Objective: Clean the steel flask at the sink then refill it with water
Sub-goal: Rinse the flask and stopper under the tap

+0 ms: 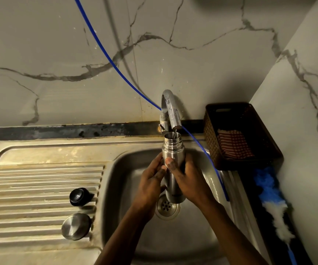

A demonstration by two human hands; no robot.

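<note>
Filling the flask at the sink.
I had my left hand (152, 180) and right hand (187, 178) both wrapped around the uncapped cylindrical steel flask (172, 150), upright under the curved metal tap (170, 109), above the basin.

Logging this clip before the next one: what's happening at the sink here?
A person holds an open steel flask upright over the sink, left hand and right hand wrapped around its body. Its mouth sits right under the tap, with a thin stream running in. A black stopper and steel cap rest on the drainboard.
</note>
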